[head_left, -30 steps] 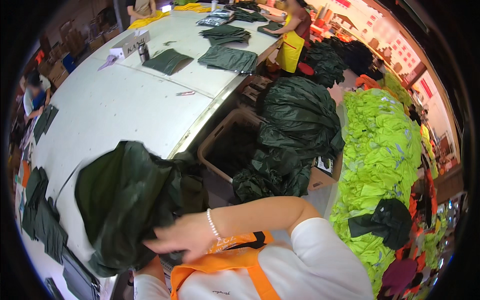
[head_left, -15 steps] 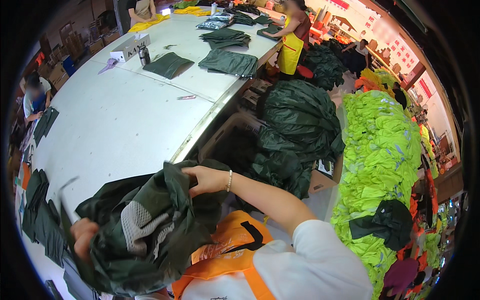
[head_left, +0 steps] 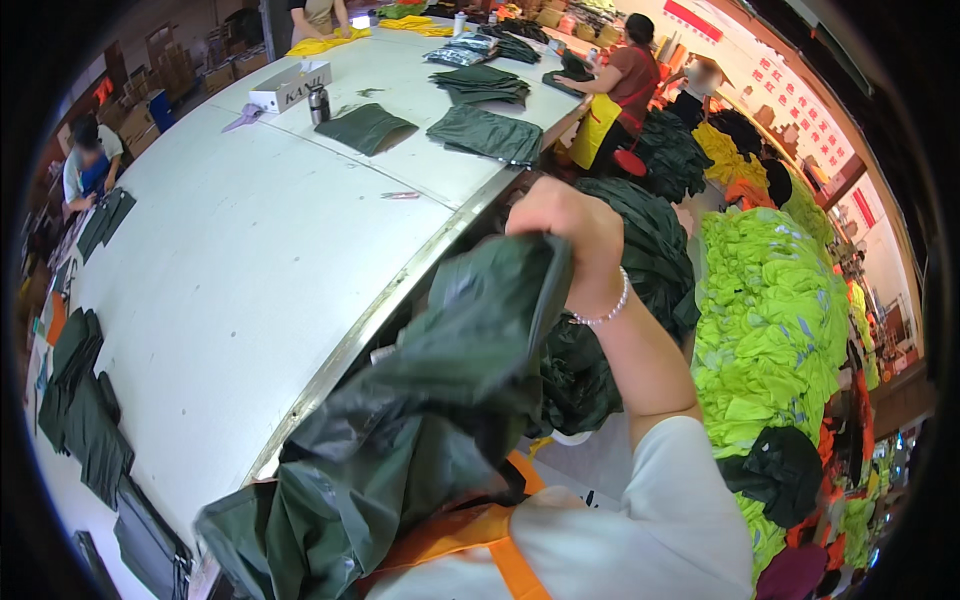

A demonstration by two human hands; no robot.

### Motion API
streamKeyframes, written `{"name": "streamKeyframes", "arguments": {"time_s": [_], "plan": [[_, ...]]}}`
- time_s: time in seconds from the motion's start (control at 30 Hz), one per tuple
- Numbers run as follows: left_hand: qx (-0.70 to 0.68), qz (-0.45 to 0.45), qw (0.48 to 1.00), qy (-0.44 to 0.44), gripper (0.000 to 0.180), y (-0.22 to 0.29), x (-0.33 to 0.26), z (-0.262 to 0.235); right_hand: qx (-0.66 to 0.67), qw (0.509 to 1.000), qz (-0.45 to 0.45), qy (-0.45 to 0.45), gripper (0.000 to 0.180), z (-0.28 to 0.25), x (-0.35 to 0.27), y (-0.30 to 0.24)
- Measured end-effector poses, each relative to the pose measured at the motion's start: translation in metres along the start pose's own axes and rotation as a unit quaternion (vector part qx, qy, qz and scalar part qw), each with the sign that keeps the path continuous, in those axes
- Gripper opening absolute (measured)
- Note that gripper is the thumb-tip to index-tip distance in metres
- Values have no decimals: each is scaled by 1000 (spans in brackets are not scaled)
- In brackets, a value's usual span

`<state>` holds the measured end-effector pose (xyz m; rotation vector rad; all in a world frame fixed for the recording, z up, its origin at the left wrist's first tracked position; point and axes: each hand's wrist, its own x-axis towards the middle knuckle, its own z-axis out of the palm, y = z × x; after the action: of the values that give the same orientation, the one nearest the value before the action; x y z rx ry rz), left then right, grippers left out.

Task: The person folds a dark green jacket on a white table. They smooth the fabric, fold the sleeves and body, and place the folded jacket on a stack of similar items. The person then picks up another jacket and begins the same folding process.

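Note:
My right hand (head_left: pixel 570 235) is raised past the table's edge, its fingers closed on a dark green garment (head_left: pixel 400 410). From that grip the thin, slightly shiny cloth hangs down to the lower left in loose folds, across the front of my orange apron (head_left: pixel 510 550). Part of the cloth lies against the table's near edge. My left hand does not show; it is hidden by the garment or below the picture.
The white table (head_left: pixel 250 240) holds small scissors-like snips (head_left: pixel 400 195), folded green pieces (head_left: pixel 485 134), a metal bottle (head_left: pixel 318 105) and a white box (head_left: pixel 290 87). Beside it are heaped green garments (head_left: pixel 640 240) and a lime-yellow pile (head_left: pixel 765 310). Co-workers stand around the table.
My right hand has swung up and to the right, stretching the garment out from its bunched shape. The garment's pale mesh lining has gone from sight, and so has my left hand.

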<state>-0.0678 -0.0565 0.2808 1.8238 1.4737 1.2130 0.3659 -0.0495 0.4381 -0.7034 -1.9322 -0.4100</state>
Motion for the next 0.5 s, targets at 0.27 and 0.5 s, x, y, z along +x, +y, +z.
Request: {"name": "streamKeyframes", "arguments": {"time_s": [0.27, 0.5], "plan": [[6, -141, 990, 18, 20, -50, -69, -67, -16, 987, -52, -153, 18, 32, 29, -4], [-29, -1, 980, 198, 30, 15, -52, -194, -7, 956, 97, -277, 9, 47, 63, 45]]}}
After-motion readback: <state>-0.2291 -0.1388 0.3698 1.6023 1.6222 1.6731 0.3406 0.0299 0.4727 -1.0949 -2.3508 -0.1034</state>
